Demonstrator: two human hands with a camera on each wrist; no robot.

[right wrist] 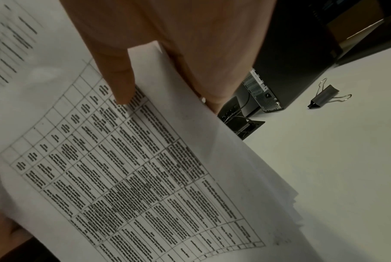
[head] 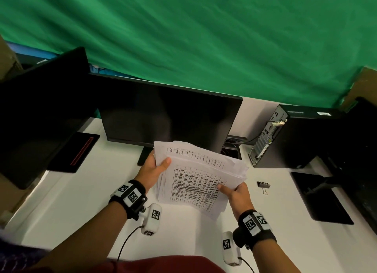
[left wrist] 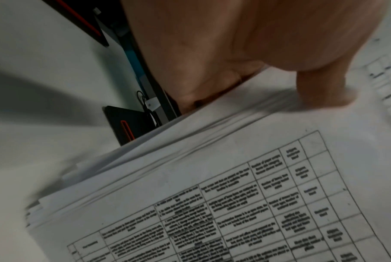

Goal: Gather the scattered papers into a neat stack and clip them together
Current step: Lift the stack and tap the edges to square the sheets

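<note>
Gripping the sheaf of printed papers from both sides, the person holds it tilted above the white desk, in front of the dark centre monitor. The left hand pinches the sheaf's left edge, thumb lying across the top sheet and the fingers tucked out of sight underneath. The right hand pinches the near right edge the same way, thumb pressed on the printed table and fingers behind the sheets. The sheets are not squared: their edges fan out in steps along the left and right sides, and a second table-printed page shows past the far edge of the top one. A black binder clip lies on the desk just right of the papers, apart from them and from both hands, its wire handles splayed. Behind the clip stands a black computer tower
</note>
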